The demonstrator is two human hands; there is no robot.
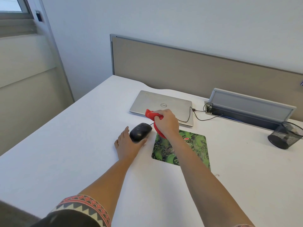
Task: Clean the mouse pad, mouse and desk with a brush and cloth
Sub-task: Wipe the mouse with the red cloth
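Gripping a bunched red cloth [153,115], the right hand [166,124] is raised over the far-left corner of the mouse pad [190,149]. Its fingers are curled tight round the fabric, and a tail of cloth hangs below the palm toward the pad. The left hand [127,145] lies flat on the white desk [78,145], fingers straight and pointing far, thumb spread to the right. The near end of the black mouse [140,131] sits between thumb and forefinger, apparently touching the hand. The mouse rests on bare desk just left of the green patterned pad, not on it. A closed silver laptop [161,100] lies beyond the pad. A black cable [196,115] runs from its right edge to an open cable tray [250,104] at far right. A mesh pen cup [284,138] stands near the right edge.
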